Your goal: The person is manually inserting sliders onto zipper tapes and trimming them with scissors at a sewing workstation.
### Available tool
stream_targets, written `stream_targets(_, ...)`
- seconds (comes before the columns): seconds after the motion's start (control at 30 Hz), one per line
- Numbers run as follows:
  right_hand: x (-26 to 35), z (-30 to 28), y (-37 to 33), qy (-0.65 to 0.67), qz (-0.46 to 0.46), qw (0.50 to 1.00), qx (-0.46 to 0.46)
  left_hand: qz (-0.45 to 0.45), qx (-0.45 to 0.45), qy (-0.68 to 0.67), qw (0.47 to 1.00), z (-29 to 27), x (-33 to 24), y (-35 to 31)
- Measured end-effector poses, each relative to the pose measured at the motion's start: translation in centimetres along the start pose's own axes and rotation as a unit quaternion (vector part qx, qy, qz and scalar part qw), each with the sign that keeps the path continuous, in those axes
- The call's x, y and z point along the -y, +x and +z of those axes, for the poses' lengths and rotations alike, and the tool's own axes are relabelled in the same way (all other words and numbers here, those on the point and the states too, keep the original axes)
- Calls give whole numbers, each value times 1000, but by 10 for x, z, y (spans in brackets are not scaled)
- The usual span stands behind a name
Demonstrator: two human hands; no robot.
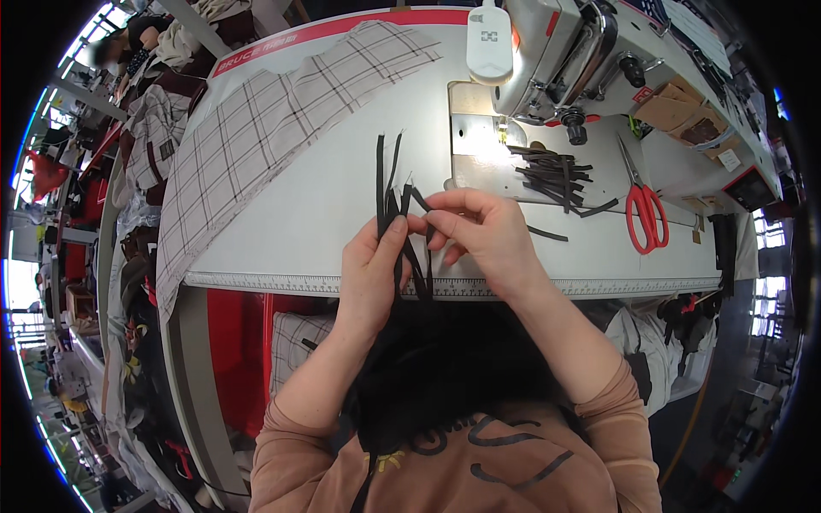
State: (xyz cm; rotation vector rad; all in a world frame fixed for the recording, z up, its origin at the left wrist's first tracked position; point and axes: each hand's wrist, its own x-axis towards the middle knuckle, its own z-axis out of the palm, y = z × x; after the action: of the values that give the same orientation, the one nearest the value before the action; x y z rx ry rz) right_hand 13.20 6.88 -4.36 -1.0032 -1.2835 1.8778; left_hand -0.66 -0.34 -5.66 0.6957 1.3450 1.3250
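Several narrow black fabric strips [381,175] are bunched in my left hand [372,263], their upper ends fanning out above the fingers and their lower ends hanging past the table's front edge. My right hand [486,232] pinches one black strip [419,198] of the same kind close beside the bunch. The fingertips of both hands nearly meet. To the right of my hands, a loose pile of short black strips [560,175] lies by the sewing machine's needle plate, with a single strip [547,234] apart from it, nearer to me.
The sewing machine [556,60] stands at the back right, its lamp lit over the metal plate [475,128]. Red-handled scissors [646,214] lie right of the pile. Checked fabric [274,128] covers the table's left side. A ruler strip [282,280] edges the front. A cardboard box [684,111] sits far right.
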Motion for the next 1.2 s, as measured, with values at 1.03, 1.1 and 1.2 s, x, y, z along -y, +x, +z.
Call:
stream_targets(1.03,-9,-2,-29,-67,-61,994,-52,92,15,218,972,18,-3,-21)
stream_targets(1.1,-12,-2,-28,-10,-43,998,-44,90,29,182,979,18,-4,-21)
stream_targets(1.2,-14,-3,-28,71,-17,997,-29,55,42,140,988,19,-9,-23)
